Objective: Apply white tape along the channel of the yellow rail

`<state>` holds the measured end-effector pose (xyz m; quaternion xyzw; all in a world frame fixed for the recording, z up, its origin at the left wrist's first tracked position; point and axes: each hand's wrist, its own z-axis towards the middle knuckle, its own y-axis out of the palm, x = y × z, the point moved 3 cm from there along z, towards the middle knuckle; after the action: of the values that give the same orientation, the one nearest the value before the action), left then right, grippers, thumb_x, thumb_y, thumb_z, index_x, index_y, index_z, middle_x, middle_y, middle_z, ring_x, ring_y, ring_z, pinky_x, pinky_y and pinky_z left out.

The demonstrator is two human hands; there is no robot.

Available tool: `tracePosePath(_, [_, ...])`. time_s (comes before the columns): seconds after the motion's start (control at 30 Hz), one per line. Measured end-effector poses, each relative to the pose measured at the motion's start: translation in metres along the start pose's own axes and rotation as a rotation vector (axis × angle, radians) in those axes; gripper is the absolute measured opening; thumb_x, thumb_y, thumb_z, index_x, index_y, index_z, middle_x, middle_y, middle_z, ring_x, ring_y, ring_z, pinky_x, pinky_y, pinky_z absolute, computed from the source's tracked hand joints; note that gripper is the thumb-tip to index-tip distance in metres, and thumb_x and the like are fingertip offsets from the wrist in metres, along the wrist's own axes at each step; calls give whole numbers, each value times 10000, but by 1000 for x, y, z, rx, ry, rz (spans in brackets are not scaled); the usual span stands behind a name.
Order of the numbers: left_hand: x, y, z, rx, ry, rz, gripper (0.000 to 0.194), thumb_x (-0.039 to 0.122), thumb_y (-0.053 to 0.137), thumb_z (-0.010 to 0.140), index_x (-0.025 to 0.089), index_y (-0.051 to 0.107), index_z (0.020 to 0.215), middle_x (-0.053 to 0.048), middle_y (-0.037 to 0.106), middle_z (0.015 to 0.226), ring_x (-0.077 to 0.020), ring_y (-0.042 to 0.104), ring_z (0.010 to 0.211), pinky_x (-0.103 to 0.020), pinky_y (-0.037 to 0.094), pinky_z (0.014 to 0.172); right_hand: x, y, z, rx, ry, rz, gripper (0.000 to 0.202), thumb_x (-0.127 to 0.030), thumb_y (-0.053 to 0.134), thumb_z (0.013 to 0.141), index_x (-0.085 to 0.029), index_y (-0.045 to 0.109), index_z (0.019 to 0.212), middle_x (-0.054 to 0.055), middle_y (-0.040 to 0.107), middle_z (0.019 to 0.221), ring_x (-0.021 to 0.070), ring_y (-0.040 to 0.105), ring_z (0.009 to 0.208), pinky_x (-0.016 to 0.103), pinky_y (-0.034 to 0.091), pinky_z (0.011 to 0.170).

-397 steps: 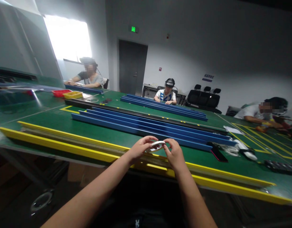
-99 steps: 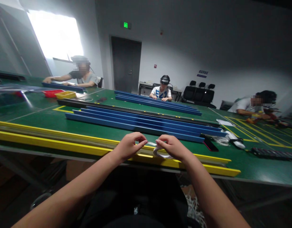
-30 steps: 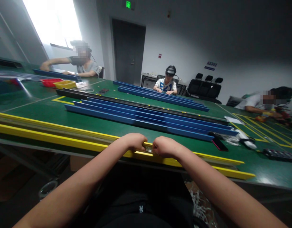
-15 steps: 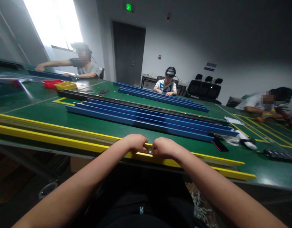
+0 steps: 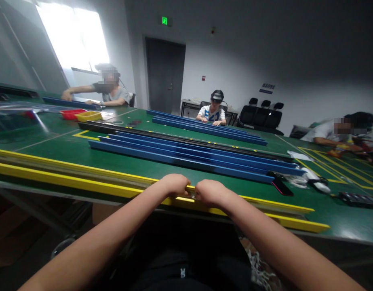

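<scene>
A long yellow channel (image 5: 92,181) lies along the near edge of the green table, its two raised sides running left to right. My left hand (image 5: 176,184) is closed over the channel near its middle, fingers curled down into it. Close beside it on the right, my right hand (image 5: 211,191) is closed too, knuckles up, over the same channel. Between the two hands a small pale piece shows inside the channel, too small to name. My fingertips are mostly hidden, so what they pinch cannot be seen.
Several blue channels (image 5: 174,161) lie beyond the yellow one, with a black rail (image 5: 162,133) behind them. A phone (image 5: 281,186) rests at their right end. Red bin (image 5: 71,114) and yellow bin (image 5: 88,117) stand back left. Three other people sit around the table.
The whole view has shifted slightly downward in the picture as the head tilts. Both hands keep their place on the yellow channel, with hardly any movement.
</scene>
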<state>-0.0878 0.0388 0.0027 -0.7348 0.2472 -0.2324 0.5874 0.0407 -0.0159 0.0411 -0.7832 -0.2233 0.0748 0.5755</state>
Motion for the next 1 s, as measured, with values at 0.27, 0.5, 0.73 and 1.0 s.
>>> tracePosePath(0.27, [3, -2, 0, -20, -10, 5, 424, 570, 572, 734, 249, 710, 974, -115, 737, 946, -254, 681, 821, -305, 499, 673, -4, -6, -22, -3, -19, -10, 299, -249, 484, 832, -205, 701, 1034, 123, 717, 981, 247, 681, 877, 300, 480, 718])
tracePosePath(0.5, [5, -2, 1, -45, -23, -2, 413, 549, 587, 720, 258, 706, 987, -98, 739, 945, -243, 683, 829, -285, 490, 654, 21, -19, -35, 95, -50, 72, 426, -352, 542, 832, -231, 569, 1240, 107, 695, 1074, 252, 660, 958, 286, 457, 713])
tracePosePath(0.73, [6, -2, 1, -28, -5, 10, 421, 555, 580, 724, 249, 702, 987, -104, 737, 961, -251, 683, 848, -292, 492, 662, 39, -12, -31, -5, 41, 9, 496, -378, 576, 793, -182, 566, 1249, 144, 682, 1106, 267, 657, 967, 314, 479, 729])
tracePosePath(1.0, [8, -3, 0, -32, 11, 22, 442, 571, 568, 726, 244, 695, 996, -106, 737, 961, -258, 682, 853, -307, 499, 685, 50, 16, -7, -127, 113, -89, 439, -419, 629, 707, -166, 716, 1055, 154, 705, 1048, 291, 672, 928, 340, 513, 716])
